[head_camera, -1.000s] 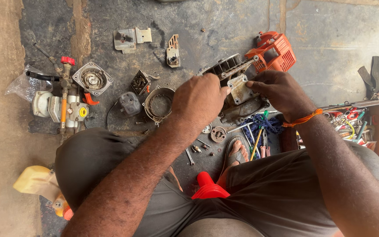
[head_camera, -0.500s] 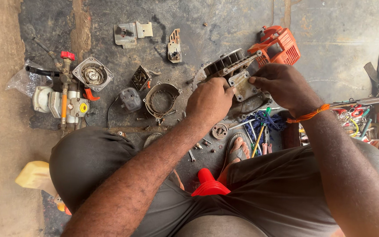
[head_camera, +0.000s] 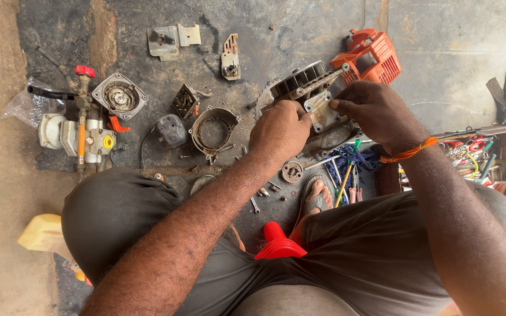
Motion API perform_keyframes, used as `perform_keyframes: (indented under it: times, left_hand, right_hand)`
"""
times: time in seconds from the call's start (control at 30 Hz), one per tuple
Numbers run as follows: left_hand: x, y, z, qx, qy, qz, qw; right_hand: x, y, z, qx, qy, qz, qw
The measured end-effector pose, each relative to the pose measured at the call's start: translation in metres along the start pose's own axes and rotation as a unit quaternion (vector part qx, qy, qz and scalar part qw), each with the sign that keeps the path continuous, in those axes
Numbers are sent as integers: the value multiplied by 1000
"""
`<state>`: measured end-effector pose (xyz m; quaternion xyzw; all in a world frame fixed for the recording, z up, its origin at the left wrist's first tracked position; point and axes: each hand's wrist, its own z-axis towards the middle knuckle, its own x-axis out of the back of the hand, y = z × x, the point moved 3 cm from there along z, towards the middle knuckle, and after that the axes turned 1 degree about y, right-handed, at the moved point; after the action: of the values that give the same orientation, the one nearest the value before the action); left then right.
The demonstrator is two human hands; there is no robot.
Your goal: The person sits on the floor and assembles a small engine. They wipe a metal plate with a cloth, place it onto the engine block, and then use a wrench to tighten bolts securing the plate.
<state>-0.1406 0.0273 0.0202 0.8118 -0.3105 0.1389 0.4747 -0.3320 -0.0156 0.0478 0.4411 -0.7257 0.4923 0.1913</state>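
Both hands meet on a small grey engine block that lies on the dark concrete floor, just above the middle of the view. The left hand grips its lower left edge, fingers curled against the metal, while the right hand pinches the block's upper right side from about three o'clock. The hands sit close together, with only the block's flat plate between them (a few bolt holes show on it). At one o'clock from the block, touching it, lies an orange plastic engine cover. At nine o'clock, well apart, rests a round metal housing, and farther that way a carburettor assembly with a red cap. At six o'clock, near the person's sandalled foot, lie screwdrivers and loose bolts.
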Motion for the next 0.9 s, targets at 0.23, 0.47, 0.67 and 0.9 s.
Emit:
perform_keyframes:
  times: [0.23,0.47,0.67,0.9]
  left_hand:
    - [1,-2,3,1,-18,-10,1000]
    - [16,6,-8,-18,-6,27,999]
    - [29,11,-26,-48,-8,133,990]
    - [23,15,-16,-43,-23,94,994]
  right_hand:
    - [1,-2,-1,44,4,24,999]
    - [15,1,-9,23,24,62,998]
    - [28,2,-20,26,83,-23,996]
    - [17,-2,-5,37,18,-2,999]
